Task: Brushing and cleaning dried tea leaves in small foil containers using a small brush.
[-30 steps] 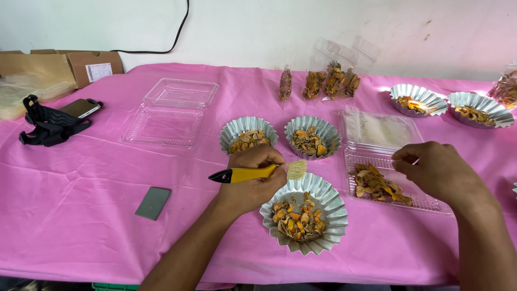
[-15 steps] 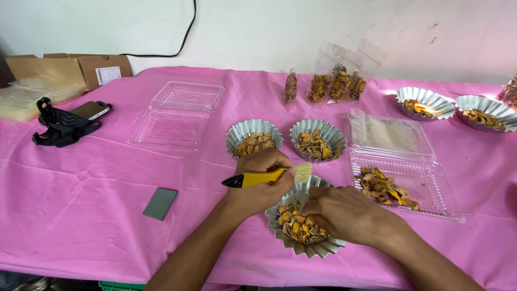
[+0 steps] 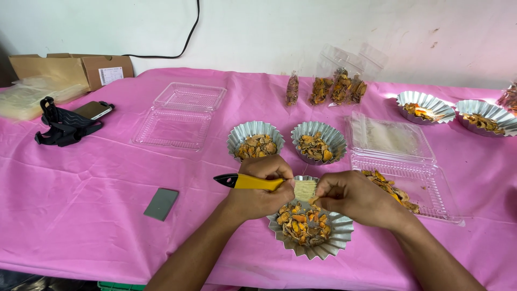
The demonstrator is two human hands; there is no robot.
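Note:
My left hand (image 3: 258,193) grips a yellow-handled brush (image 3: 249,181) with a black end, its pale bristles (image 3: 305,188) pointing right. My right hand (image 3: 358,198) has its fingertips pinched together against the bristles, on a small dried piece that is mostly hidden. Both hands hover over a fluted foil cup (image 3: 338,240) full of orange-brown dried pieces, near the front edge of the pink-covered table (image 3: 97,226).
Two more filled foil cups (image 3: 256,141) (image 3: 319,141) stand just behind. An open clear clamshell (image 3: 431,188) holds dried pieces at right; an empty clamshell (image 3: 180,116) lies at left. Small bags (image 3: 334,86), a grey block (image 3: 161,203), a phone (image 3: 94,109) and a black strap (image 3: 62,128) surround them.
My right hand left the clamshell at right and came over the front foil cup, closing its fingertips at the brush bristles. The left hand kept hold of the brush.

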